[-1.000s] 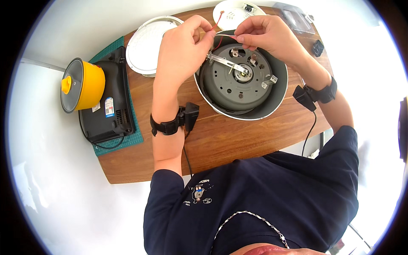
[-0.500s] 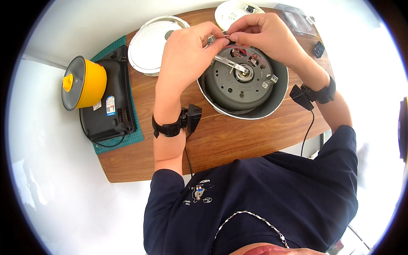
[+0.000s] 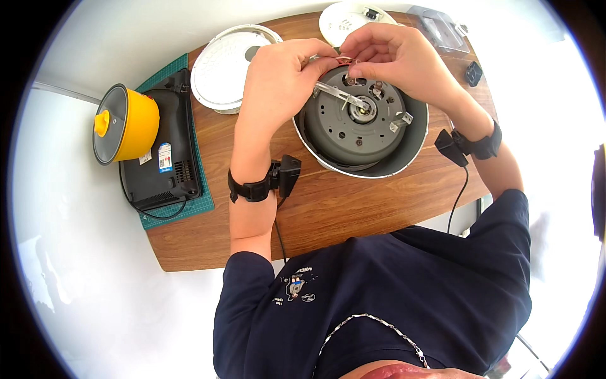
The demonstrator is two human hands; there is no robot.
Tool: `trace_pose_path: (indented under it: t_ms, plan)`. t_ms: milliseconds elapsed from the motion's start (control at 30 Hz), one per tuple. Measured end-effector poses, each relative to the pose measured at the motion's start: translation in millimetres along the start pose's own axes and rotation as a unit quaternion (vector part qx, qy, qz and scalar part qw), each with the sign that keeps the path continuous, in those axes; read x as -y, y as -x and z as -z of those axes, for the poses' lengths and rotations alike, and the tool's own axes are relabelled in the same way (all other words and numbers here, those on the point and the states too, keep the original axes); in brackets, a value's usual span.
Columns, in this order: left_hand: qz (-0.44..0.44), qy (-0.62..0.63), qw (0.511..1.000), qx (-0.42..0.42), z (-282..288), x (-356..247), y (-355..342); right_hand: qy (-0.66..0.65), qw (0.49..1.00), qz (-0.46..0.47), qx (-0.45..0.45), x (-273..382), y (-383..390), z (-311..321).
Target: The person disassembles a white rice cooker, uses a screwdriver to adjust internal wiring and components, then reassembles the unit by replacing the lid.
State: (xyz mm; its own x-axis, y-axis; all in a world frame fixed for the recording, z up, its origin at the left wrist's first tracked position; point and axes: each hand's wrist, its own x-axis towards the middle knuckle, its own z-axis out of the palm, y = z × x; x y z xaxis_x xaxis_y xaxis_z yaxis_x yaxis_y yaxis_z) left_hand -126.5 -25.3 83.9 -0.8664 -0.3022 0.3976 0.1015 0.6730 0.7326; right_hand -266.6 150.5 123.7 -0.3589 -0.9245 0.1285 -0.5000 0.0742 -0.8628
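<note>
On the wooden table, an upturned rice cooker body lies open, its grey metal underside, terminals and metal lever exposed. At its far rim my left hand is closed in a pinch on a reddish wire. My right hand is closed too, thumb and forefinger meeting beside that wire over the terminals. The fingers partly hide the wire ends, and whether the right fingertips grip the same wire is hard to make out.
A white round cover lies to the left, and a white plate-like part at the back. A yellow pot rests against a black appliance on a green cutting mat. Clear plastic packaging and a small black part are at the right.
My right hand has moved slightly toward me, away from the left fingertips, and more of the reddish wire shows between them. My left hand has dropped a little.
</note>
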Motion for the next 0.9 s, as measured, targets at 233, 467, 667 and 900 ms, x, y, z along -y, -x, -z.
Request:
trace_pose_path:
  t_ms: [233, 467, 667, 900]
  plan:
    - [0.06, -0.048, 0.997, 0.013, 4, -8, 1, 0.13, 0.989, 0.056, -0.046, 3, 7, 3]
    - [-0.023, -0.05, 0.998, -0.021, -5, 0, -1, 0.175, 0.979, 0.081, -0.062, 4, 5, 1]
    - [-0.006, -0.066, 0.998, -0.002, -3, -8, -1, 0.196, 0.974, 0.089, -0.072, 5, 7, -2]
    - [-0.051, -0.046, 0.997, -0.027, -8, -2, -1, 0.178, 0.977, 0.074, -0.086, -4, 8, -2]
